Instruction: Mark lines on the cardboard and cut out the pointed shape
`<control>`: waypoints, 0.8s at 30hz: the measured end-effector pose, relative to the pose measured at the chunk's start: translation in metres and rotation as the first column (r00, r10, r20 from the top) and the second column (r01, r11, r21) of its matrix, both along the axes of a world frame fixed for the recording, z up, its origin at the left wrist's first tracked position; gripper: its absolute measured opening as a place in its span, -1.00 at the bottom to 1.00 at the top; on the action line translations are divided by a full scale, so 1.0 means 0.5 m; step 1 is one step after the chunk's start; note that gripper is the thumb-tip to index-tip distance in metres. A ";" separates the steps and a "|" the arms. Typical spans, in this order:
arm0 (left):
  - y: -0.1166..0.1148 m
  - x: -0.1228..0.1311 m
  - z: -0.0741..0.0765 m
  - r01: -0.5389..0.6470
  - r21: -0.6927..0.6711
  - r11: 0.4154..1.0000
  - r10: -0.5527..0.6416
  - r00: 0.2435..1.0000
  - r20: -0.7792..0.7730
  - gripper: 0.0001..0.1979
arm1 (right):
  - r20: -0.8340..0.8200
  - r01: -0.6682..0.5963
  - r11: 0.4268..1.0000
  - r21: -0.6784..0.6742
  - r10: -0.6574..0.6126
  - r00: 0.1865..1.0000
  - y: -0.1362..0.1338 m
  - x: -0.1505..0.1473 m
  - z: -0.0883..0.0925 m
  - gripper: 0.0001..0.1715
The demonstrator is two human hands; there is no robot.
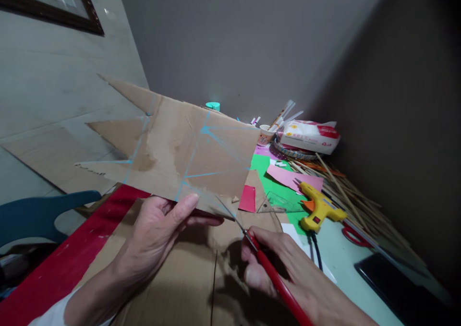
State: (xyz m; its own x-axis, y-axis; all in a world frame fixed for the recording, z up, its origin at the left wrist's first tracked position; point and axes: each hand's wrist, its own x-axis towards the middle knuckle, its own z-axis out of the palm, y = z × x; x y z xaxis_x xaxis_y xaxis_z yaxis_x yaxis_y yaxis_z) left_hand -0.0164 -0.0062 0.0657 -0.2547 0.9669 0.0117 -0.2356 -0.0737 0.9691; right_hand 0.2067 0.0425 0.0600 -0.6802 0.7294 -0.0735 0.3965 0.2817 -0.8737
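A piece of cardboard (169,143) with blue drawn lines is held up, its left side cut into pointed spikes. My left hand (158,230) grips its lower edge, thumb on the front face and fingers behind. In my right hand (270,263) are red-handled scissors (266,263), their blades at the cardboard's lower right corner. One blade lies over the front face; the other is hard to make out. Below both hands lies a larger brown cardboard sheet (180,278).
A yellow glue gun (319,208), pink paper (295,177), a clear set square (281,203) and a dark phone (392,283) lie to the right. Behind them are wooden sticks (360,206), a tissue pack (309,136) and a cup of straws (265,135). A blue chair (46,211) stands left.
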 end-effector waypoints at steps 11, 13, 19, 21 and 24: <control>-0.002 0.005 0.015 0.010 -0.028 1.000 -0.011 1.000 -0.029 -0.66 | 0.097 0.043 0.994 -0.102 -0.033 0.995 0.000 -0.015 0.015 -0.44; -0.002 0.003 0.019 0.023 -0.037 0.999 -0.024 0.999 -0.025 -0.66 | 0.111 -0.002 0.994 -0.105 0.013 0.994 0.004 -0.020 0.008 -0.38; -0.004 -0.002 0.012 0.075 -0.042 0.996 -0.076 0.997 -0.027 -0.64 | 0.097 -0.058 0.997 -0.051 0.062 0.993 0.014 -0.027 -0.020 -0.31; -0.004 -0.003 0.010 0.082 -0.044 0.996 -0.084 0.996 -0.041 -0.64 | 0.101 -0.072 0.997 -0.036 0.075 0.992 0.016 -0.027 -0.028 -0.34; -0.002 -0.003 0.012 0.082 -0.039 0.996 -0.084 0.995 -0.059 -0.63 | 0.108 -0.081 0.997 -0.012 0.082 0.991 0.018 -0.030 -0.035 -0.43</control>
State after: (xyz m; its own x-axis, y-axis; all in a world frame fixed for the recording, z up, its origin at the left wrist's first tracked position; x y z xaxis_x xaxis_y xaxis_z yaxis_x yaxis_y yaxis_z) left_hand -0.0178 -0.0075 0.0715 -0.1738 0.9847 -0.0113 -0.1804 -0.0206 0.9834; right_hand 0.1919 0.0515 0.0423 -0.7250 0.6710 -0.1551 0.4647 0.3105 -0.8292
